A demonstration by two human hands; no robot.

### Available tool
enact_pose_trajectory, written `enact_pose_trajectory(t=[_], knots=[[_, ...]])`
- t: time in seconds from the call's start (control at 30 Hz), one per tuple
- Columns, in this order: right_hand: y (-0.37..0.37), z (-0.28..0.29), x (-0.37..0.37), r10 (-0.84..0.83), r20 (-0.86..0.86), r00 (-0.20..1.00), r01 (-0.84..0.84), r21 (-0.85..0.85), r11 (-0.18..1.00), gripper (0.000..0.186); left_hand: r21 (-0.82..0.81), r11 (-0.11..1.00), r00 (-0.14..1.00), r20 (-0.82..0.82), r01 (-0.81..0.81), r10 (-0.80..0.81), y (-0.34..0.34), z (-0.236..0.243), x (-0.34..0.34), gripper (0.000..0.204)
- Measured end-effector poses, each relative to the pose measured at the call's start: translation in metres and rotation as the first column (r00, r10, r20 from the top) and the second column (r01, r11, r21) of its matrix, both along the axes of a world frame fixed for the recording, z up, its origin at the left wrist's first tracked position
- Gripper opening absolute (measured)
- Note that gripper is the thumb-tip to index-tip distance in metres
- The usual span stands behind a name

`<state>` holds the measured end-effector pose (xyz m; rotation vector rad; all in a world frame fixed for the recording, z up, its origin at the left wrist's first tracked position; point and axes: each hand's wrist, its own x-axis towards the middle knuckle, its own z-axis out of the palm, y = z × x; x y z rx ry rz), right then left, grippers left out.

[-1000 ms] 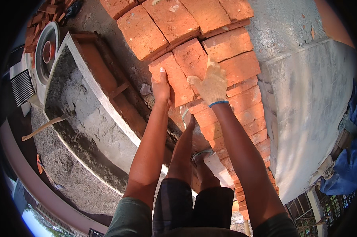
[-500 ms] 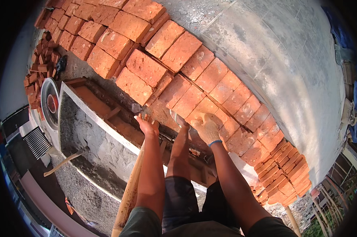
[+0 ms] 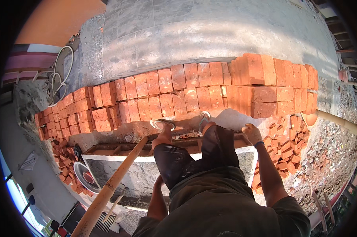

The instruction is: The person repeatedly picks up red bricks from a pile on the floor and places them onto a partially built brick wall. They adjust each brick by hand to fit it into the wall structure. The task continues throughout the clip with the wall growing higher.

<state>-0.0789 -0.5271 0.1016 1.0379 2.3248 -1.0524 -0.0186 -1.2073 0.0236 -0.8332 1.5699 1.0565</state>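
My right hand (image 3: 252,133), in a pale work glove with a blue cuff, hangs beside my right thigh over the edge of a concrete mortar trough (image 3: 247,152). Its fingers are loosely curled and nothing is in it. My left forearm (image 3: 158,199) hangs down by my left thigh, and the hand itself is hidden behind my dark shorts. My sandalled feet (image 3: 162,124) stand just in front of a long low stack of red bricks (image 3: 174,94). A long wooden handle (image 3: 115,181) slants up from the lower left toward my left foot.
A taller block of bricks (image 3: 273,83) ends the stack on the right, with broken bricks (image 3: 285,144) below it. More bricks (image 3: 64,158), a round pan (image 3: 85,177) and a rake-like tool (image 3: 107,221) lie at left. A grey slab (image 3: 210,31) is beyond, with coiled hose (image 3: 62,75).
Both hands reached out to the brick stack earlier. They have since dropped to my sides, and the view has swung so the whole stack lies across the frame.
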Motion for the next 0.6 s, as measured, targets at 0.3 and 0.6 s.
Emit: enact_pose_trajectory(t=[0.3,0.6], knots=[[0.037,-0.017,0.249,-0.346,0.546,0.763,0.388,0.041,0.921,0.059,-0.258,0.915,0.746,-0.53,0.311,-0.403,0.076,0.11,-0.247,0.047],[-0.046,0.039,0.197,-0.657,0.031,0.754,0.628,-0.327,0.706,0.048,-0.365,0.744,0.595,-0.448,0.559,-0.667,0.213,0.132,-0.374,0.057]])
